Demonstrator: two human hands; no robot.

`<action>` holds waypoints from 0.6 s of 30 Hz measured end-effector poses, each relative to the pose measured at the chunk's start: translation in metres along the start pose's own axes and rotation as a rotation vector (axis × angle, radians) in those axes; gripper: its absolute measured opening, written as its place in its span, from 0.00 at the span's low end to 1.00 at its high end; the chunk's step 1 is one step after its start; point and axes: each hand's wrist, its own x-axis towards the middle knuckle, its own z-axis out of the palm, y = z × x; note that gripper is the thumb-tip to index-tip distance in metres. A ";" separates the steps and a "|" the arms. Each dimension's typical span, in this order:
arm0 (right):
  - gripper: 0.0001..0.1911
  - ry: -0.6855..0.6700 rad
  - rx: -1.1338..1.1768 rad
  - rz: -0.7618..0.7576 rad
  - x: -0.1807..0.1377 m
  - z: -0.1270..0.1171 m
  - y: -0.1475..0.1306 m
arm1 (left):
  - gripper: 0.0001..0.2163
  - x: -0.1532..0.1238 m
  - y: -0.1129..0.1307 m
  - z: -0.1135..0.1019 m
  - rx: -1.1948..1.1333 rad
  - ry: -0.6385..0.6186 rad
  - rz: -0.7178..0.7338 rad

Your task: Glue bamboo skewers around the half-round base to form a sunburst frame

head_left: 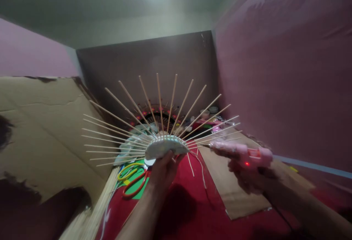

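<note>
My left hand (165,165) is closed on the lower edge of a pale half-round base (165,147). Thin wooden sticks (158,100) fan out from its curved edge to the left, top and right, like rays. In my right hand (244,177) is a pink hot glue gun (254,155) with a small red light lit on its side. Its nozzle points left, toward the sticks at the right end of the base. Whether the tip touches a stick I cannot tell. A thin whitish strand (202,170) hangs below the base's right end.
Scissors (134,181) with red and yellow handles lie on green sheets left of my left arm. A brown board (233,192) rests on the red cloth (176,210). Bundled sticks (90,210) and a large cardboard sheet (52,130) stand left. A beaded, dark arched piece is behind.
</note>
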 end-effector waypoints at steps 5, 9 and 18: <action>0.22 -0.098 -0.017 -0.151 0.033 0.028 -0.052 | 0.15 -0.001 0.006 0.007 -0.064 -0.006 0.034; 0.23 -0.175 -0.011 -0.225 0.051 0.041 -0.066 | 0.15 0.001 0.012 0.007 -0.078 -0.011 0.060; 0.24 -0.145 -0.011 -0.273 0.067 0.049 -0.050 | 0.16 0.002 0.014 0.005 -0.068 0.044 0.062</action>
